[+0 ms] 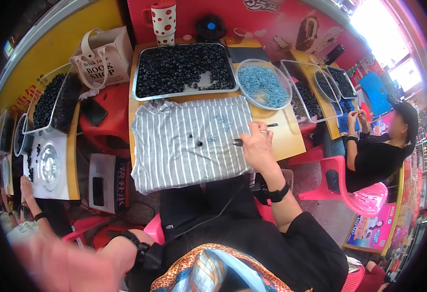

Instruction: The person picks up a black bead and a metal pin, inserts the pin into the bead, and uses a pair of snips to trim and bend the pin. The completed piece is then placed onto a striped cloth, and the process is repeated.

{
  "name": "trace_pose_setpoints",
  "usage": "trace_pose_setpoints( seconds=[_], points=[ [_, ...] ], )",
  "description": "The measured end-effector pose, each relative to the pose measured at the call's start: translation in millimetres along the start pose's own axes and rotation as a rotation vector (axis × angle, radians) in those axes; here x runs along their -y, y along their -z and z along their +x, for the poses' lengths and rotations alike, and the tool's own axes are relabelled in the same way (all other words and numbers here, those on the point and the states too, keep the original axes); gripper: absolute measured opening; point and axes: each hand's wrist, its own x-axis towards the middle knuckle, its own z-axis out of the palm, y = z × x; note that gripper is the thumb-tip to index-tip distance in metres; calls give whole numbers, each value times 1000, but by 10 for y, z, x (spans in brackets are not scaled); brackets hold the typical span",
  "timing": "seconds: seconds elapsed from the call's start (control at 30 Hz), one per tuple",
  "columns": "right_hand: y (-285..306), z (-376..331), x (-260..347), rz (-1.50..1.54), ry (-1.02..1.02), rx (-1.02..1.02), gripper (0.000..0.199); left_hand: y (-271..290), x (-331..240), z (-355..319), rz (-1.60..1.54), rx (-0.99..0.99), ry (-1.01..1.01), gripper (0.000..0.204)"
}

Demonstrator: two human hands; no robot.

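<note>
My right hand [258,151] is closed around dark tweezers [237,142], whose two tips stand apart just above a grey-and-white striped cloth [174,163]. Left of those tips lie a small black round piece [199,143] and a smaller black one [190,136]. A few tiny light-blue pieces [221,121] are scattered on the cloth. At the lower left my left hand [65,263] is raised off the table, a pinkish smear whose fingers I cannot make out. Beyond the cloth sits a metal tray [140,93] of black ring-shaped pieces, beside a clear round tub [287,97] of light-blue bits.
A spotted tumbler [163,24] and a dark round device [210,27] stand behind the tray. To the left, a canvas tote bag [104,58] and a phone [93,112] rest on red stools. One co-worker [376,155] sits at the right; another person's hand [26,187] shows at the left table.
</note>
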Motion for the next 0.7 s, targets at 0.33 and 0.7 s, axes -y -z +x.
trace_pose_setpoints(
  seconds=[0.33,0.7],
  points=[
    [-448,222,274,280,114,-83,14,-23,1789,-1557,617,282,980,13],
    [-251,96,346,595,156,-161,14,-145,2110,-2006,477,236,1166,20]
  ],
)
